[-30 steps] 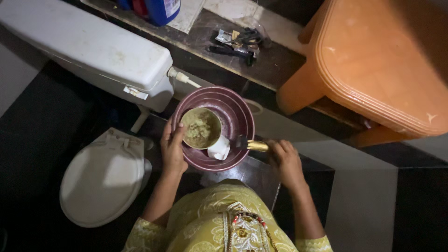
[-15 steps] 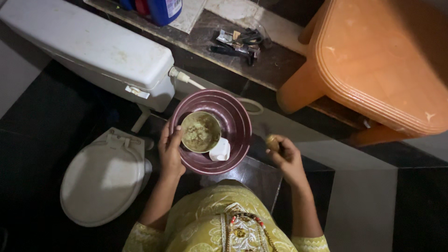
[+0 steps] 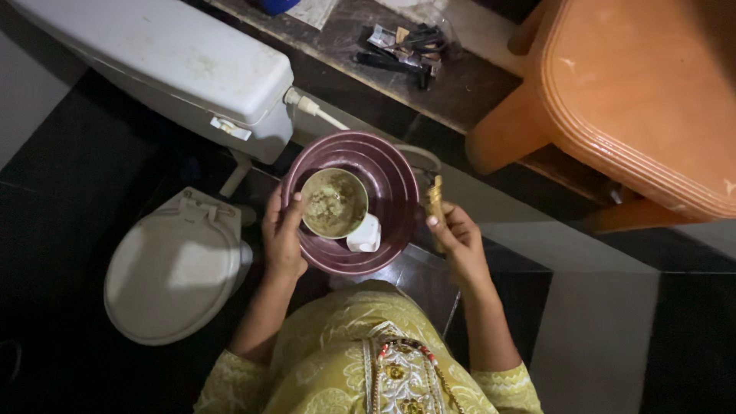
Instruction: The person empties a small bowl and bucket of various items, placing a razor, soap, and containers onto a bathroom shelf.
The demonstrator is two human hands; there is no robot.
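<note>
Maroon plastic basin [image 3: 387, 165] held out at waist height — that is where the work sits. Inside it stands a white mug [image 3: 335, 204] filled nearly to the brim with a thick greenish-brown paste, its handle pointing toward the person's right. The left hand [image 3: 282, 234] is curled around the basin's near rim, thumb reaching up to touch the mug's lip, so it carries both at once. The right hand [image 3: 458, 238] is closed around a small brush with a golden handle [image 3: 435, 201], held upright just outside the basin's right edge and apart from the paste; the bristle end is too dark to make out.

Judging from how things lie, the paste looks already mixed and ready in the mug, and the brush is lifted clear of it — whether the bristles are loaded I cannot tell, and no surface with paste applied shows anywhere in view.

Around the hands: a white toilet cistern [image 3: 169, 61] above the left hand, with the closed toilet lid [image 3: 172, 268] below it. A dark ledge [image 3: 345, 46] runs behind the basin, carrying a small heap of black clips and sachets [image 3: 402, 47]. An orange plastic stool [image 3: 636, 100] stands close on the right, crowding that side of the basin. The yellow embroidered garment [image 3: 360, 360] fills the bottom.
</note>
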